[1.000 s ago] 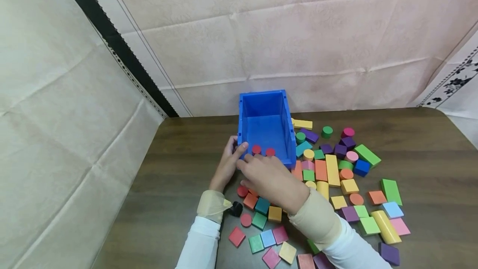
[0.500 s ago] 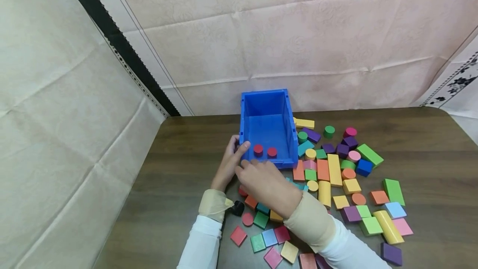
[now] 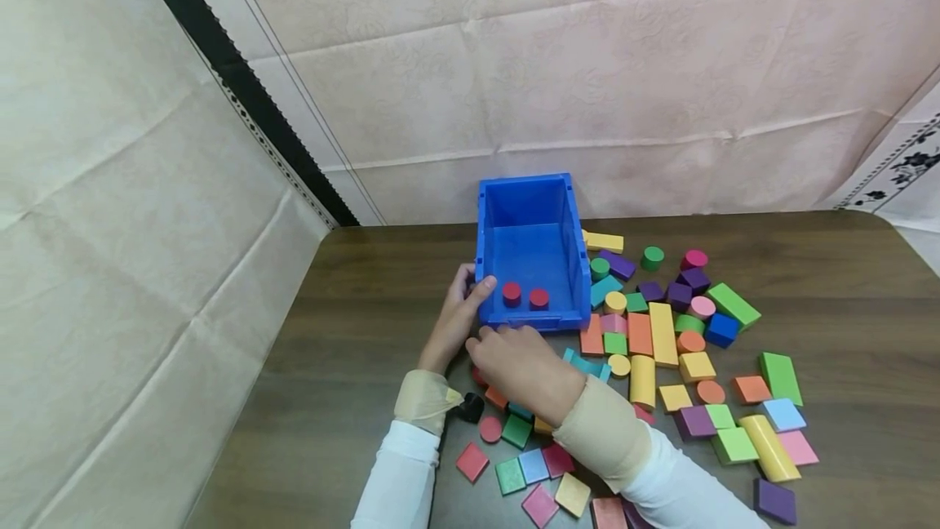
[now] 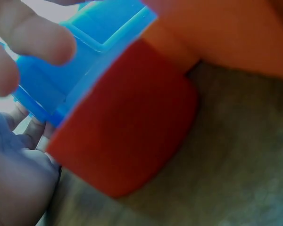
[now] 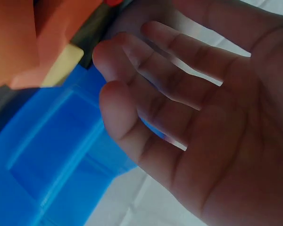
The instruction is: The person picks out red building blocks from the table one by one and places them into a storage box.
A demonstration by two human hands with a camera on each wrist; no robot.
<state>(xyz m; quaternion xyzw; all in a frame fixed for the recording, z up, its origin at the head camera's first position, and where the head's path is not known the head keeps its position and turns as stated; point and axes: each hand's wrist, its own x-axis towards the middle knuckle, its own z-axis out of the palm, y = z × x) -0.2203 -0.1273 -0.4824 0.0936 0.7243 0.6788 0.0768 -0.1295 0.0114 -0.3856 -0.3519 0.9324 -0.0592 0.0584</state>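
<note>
A blue plastic bin (image 3: 529,247) stands near the table's back edge, with two red cylinders (image 3: 512,294) on its floor near the front. My left hand (image 3: 450,325) holds its left side, thumb over the rim and fingers along the outer wall. Just in front of the bin is my right hand (image 3: 525,370), above the loose blocks. In the right wrist view its palm and loosely bent fingers hold nothing. A red rounded block (image 4: 127,122) and an orange block (image 4: 226,37) fill much of the left wrist view, near the bin.
Several colourful blocks and cylinders lie right of the bin, among them a long yellow block (image 3: 662,335) and a yellow cylinder (image 3: 769,447). More blocks, such as a pink one (image 3: 539,504), lie in front. A cloth-covered wall (image 3: 587,80) rises behind the table (image 3: 316,398).
My right hand has drawn back from the bin's front edge toward me, uncovering the front wall, the red cylinders and a teal arch block. The left hand stays on the bin; the view shifts slightly.
</note>
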